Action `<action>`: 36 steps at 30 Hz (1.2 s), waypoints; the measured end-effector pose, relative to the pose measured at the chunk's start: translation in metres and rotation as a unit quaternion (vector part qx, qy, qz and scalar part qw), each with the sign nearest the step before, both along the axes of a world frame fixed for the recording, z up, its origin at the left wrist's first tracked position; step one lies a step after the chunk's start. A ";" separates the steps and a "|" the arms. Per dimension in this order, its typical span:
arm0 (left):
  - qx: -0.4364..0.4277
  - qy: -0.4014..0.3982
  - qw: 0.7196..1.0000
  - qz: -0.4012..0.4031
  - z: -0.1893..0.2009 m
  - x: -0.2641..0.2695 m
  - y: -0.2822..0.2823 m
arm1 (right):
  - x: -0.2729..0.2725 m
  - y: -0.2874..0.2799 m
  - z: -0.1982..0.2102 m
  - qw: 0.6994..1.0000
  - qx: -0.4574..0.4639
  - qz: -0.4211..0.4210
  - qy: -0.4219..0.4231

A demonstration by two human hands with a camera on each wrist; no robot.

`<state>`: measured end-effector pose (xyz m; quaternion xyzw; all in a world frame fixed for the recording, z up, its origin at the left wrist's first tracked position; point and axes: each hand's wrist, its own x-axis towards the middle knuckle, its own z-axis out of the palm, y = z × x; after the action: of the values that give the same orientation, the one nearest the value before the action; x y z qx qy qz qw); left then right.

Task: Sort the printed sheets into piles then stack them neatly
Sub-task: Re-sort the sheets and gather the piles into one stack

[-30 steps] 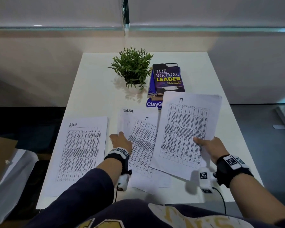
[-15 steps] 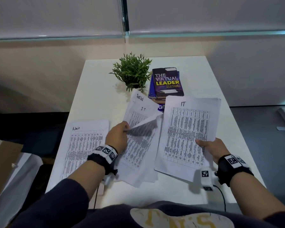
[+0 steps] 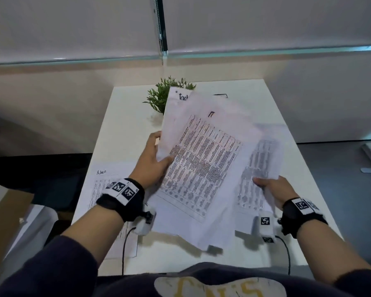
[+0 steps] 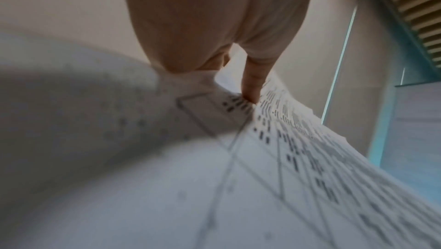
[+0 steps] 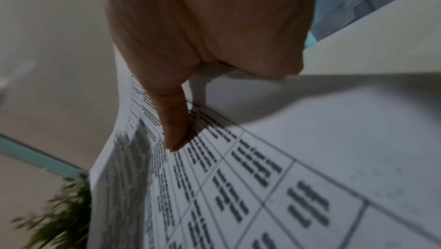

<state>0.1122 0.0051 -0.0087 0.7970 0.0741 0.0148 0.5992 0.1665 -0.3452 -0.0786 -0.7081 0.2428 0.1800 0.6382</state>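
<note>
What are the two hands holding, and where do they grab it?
The left hand grips a lifted bunch of printed sheets by its left edge. The right hand pinches another printed sheet near its lower right edge.

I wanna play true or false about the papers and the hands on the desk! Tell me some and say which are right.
1. The left hand holds a bunch of papers up off the desk. True.
2. The right hand is empty. False: it pinches a printed sheet.
3. A paper headed "Admin" lies flat on the desk. True.
4. The plant sits on top of the Admin paper. False: it stands at the far end, partly hidden behind the raised papers.
</note>
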 end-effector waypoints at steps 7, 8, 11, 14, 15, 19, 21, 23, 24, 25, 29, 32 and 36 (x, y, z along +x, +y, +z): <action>0.009 0.137 0.988 0.065 -0.051 -0.009 -0.030 | -0.011 0.032 -0.003 0.987 -0.010 0.163 0.000; 0.009 0.147 0.987 0.068 -0.054 -0.011 -0.032 | -0.010 0.032 -0.007 0.988 -0.020 0.155 0.011; -0.073 0.167 0.980 0.076 -0.056 -0.017 -0.041 | -0.013 0.040 -0.003 0.987 -0.019 0.155 0.040; -0.139 0.187 0.969 0.078 -0.053 -0.021 -0.049 | -0.020 0.049 0.007 0.980 0.059 0.185 0.039; -0.144 0.185 0.970 0.072 -0.053 -0.022 -0.050 | -0.021 0.051 0.008 0.979 0.091 0.177 0.043; -0.127 0.168 0.973 0.096 -0.052 -0.025 -0.049 | -0.017 0.045 0.009 0.971 0.196 0.121 0.057; -0.124 0.156 0.974 0.112 -0.052 -0.026 -0.046 | -0.019 0.046 0.012 0.978 0.130 0.164 0.012; -0.093 0.126 0.981 0.112 -0.046 -0.025 -0.045 | -0.017 0.051 0.017 0.973 0.007 0.216 -0.086; -0.061 0.104 0.987 0.109 -0.043 -0.024 -0.045 | -0.015 0.053 0.018 0.967 -0.035 0.222 -0.124; -0.040 0.078 0.990 0.107 -0.038 -0.023 -0.045 | -0.013 0.056 0.021 0.963 -0.053 0.216 -0.153; -0.053 0.024 0.991 0.119 -0.036 -0.031 -0.047 | -0.014 0.063 0.031 0.957 -0.064 0.176 -0.223; -0.079 0.008 0.992 0.100 -0.035 -0.038 -0.048 | -0.020 0.067 0.035 0.963 0.029 0.167 -0.211; -0.134 -0.016 0.987 0.093 -0.024 -0.027 -0.044 | -0.018 0.072 0.040 0.960 0.088 0.159 -0.211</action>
<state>0.0851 -0.0390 -0.0325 0.6990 0.1394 0.0730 0.6976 0.1480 -0.2734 -0.0387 -0.7003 -0.0302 0.1462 0.6981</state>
